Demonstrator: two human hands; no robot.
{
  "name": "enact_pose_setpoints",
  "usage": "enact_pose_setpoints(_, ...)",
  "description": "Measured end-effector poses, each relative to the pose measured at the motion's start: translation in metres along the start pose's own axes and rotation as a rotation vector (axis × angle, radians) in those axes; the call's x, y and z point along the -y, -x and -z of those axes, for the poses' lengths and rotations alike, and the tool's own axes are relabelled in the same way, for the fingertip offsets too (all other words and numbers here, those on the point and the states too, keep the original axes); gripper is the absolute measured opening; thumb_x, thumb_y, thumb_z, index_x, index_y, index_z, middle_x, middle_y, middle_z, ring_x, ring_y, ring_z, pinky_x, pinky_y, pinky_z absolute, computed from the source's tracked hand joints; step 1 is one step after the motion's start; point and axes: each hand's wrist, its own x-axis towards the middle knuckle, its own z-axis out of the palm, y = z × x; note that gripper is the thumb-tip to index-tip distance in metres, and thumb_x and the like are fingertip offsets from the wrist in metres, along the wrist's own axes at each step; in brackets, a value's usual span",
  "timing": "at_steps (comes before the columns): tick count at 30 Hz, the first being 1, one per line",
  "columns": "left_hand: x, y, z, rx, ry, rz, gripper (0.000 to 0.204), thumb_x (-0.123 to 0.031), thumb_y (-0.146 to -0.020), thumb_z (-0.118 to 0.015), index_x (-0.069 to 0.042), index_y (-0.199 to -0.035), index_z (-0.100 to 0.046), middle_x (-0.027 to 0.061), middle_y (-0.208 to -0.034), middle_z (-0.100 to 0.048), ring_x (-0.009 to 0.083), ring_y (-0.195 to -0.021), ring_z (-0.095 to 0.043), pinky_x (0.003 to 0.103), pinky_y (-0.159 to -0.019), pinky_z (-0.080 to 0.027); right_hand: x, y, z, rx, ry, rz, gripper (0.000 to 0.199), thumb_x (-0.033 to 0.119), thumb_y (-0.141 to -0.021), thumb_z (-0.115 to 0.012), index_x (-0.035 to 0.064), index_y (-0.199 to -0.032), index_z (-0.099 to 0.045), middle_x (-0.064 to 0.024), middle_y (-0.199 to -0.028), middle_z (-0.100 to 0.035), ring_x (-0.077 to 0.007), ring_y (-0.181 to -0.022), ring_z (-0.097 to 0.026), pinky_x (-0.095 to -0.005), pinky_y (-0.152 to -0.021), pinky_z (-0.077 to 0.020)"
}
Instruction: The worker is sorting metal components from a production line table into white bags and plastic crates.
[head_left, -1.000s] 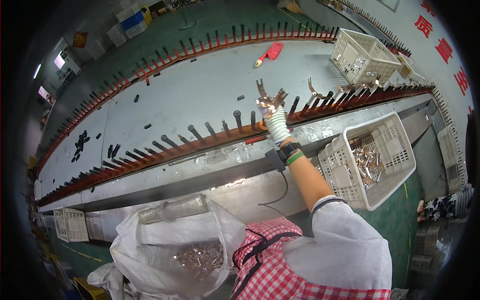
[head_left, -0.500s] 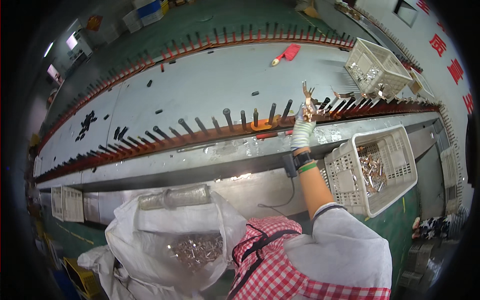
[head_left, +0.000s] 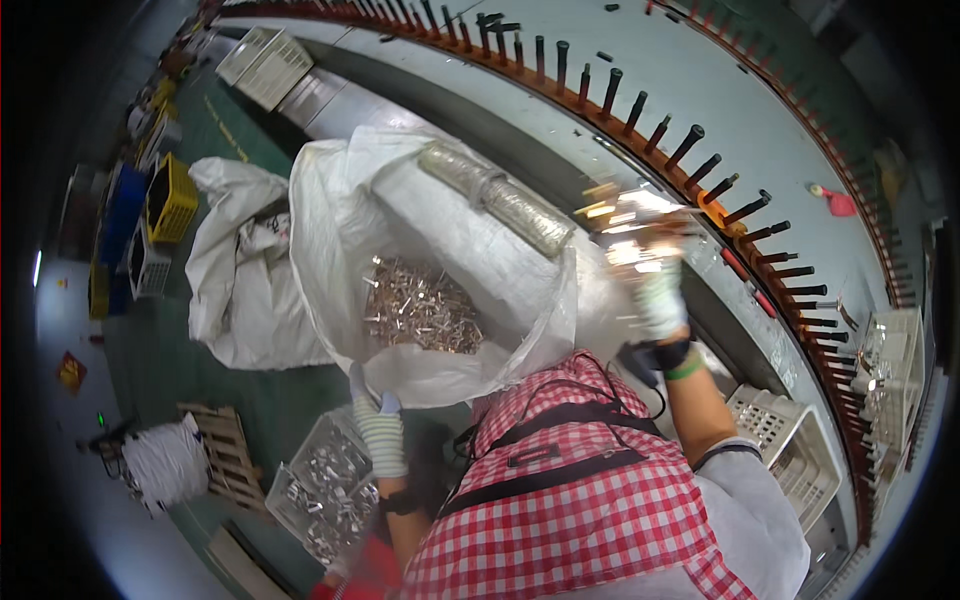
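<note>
A white woven sack [head_left: 520, 345] lies wide open in front of me, with many small shiny copper-coloured metal pieces [head_left: 425, 310] inside. At its near left rim is my left hand [head_left: 380, 435], in a striped glove, its fingers closed on the sack's edge. My right hand [head_left: 660, 300], gloved the same way, is raised to the right of the sack. It grips a cluster of shiny metal pieces [head_left: 635, 225], smeared by motion, so their exact shape is unclear. Along the bench beyond the right hand runs a row of upright dark-tipped posts [head_left: 690, 147].
A roll wrapped in clear film [head_left: 500, 195] lies across the sack's far side. White crates stand at lower left [head_left: 300, 490], at right [head_left: 800, 465] and at upper left [head_left: 265, 70]. A yellow crate [head_left: 170, 200] and a wooden pallet [head_left: 225, 450] are on the green floor.
My view has turned left and down toward the sack. My right hand has left the post row with metal pieces in it and come near the sack. My left hand has come into view.
</note>
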Motion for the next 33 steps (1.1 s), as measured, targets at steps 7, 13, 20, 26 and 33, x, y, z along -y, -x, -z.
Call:
enact_pose_setpoints(7, 0.006, 0.021, 0.017, -0.062, -0.044, 0.000, 0.062, -0.002, -0.068, -0.044, 0.006, -0.128, -0.028, 0.0193, -0.130, -0.033, 0.0265, -0.122, -0.029, 0.032, -0.103, -0.020, 0.074, 0.007, -0.076, 1.055, 0.154, 0.258, 0.033, 0.023, -0.077, -0.057, 0.0032, -0.103, -0.053, -0.0162, -0.100, -0.054, -0.0338, -0.096, -0.050, -0.0399, -0.083, -0.0395)
enact_pose_setpoints(13, -0.009, 0.028, 0.017, -0.040, -0.057, -0.063, 0.061, -0.003, -0.069, -0.044, 0.006, -0.127, -0.028, 0.0200, -0.129, -0.034, 0.0269, -0.122, -0.030, 0.033, -0.102, -0.021, 0.069, 0.020, 0.022, 0.515, 0.262, -0.056, 0.031, 0.025, -0.080, -0.054, 0.0031, -0.102, -0.056, -0.0154, -0.099, -0.057, -0.0283, -0.091, -0.055, -0.0333, -0.080, -0.0428)
enact_pose_setpoints(20, -0.022, 0.046, 0.012, 0.071, -0.067, -0.144, 0.066, -0.003, -0.069, -0.047, 0.004, -0.130, -0.024, 0.0167, -0.129, -0.034, 0.0226, -0.119, -0.032, 0.031, -0.100, -0.023, 0.045, 0.080, 0.130, -0.266, 0.118, -0.225, 0.029, 0.023, -0.086, -0.051, -0.0005, -0.103, -0.056, -0.0061, -0.093, -0.061, -0.0134, -0.084, -0.054, -0.0261, -0.081, -0.0413)
enact_pose_setpoints(26, 0.028, 0.052, 0.024, 0.028, -0.113, -0.131, 0.067, -0.001, -0.067, -0.043, 0.001, -0.132, -0.025, 0.0126, -0.129, -0.033, 0.0195, -0.107, -0.041, 0.023, -0.087, -0.034, 0.008, 0.101, 0.196, -1.030, -0.468, 0.002, 0.029, 0.011, -0.085, -0.053, -0.0024, -0.110, -0.049, -0.0076, -0.104, -0.054, -0.0137, -0.093, -0.051, -0.0252, -0.085, -0.0406)
enact_pose_setpoints(33, -0.019, 0.058, -0.006, 0.161, 0.070, -0.045, 0.070, 0.005, -0.069, -0.044, -0.003, -0.134, -0.021, 0.0119, -0.130, -0.032, 0.0188, -0.114, -0.033, 0.024, -0.092, -0.026, -0.012, 0.037, 0.240, -1.142, -0.205, -0.095, 0.036, 0.010, -0.080, -0.056, -0.0028, -0.111, -0.044, -0.0104, -0.102, -0.051, -0.0174, -0.092, -0.044, -0.0277, -0.082, -0.0356)
